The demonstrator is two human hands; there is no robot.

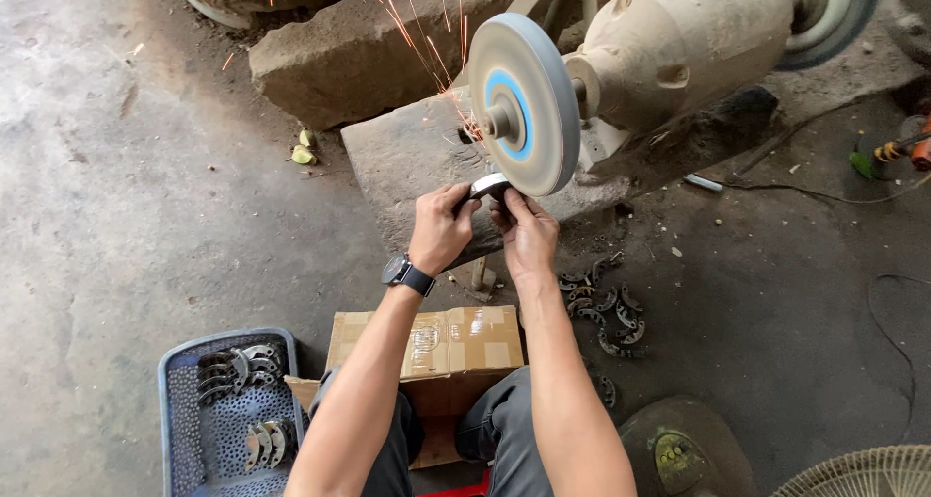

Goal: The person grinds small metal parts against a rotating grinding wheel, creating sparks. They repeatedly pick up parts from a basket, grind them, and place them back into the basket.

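Note:
Both my hands hold a small curved metal piece (490, 185) against the lower edge of a spinning grey grinding wheel (525, 103) with a blue centre. My left hand (441, 227), with a black watch at the wrist, grips the piece's left end. Its right end is pinched by my right hand (528, 231). Orange sparks (427, 46) fly up and to the left from the contact point. The wheel is mounted on a beige bench grinder motor (679, 41) resting on a stone block (427, 162).
A blue perforated basket (179, 419) at lower left holds several curved metal pieces. More such pieces (606, 308) lie on the dirty concrete floor at right. A cardboard box (451, 347) sits between my knees. A fan grille (863, 473) and cables are at right.

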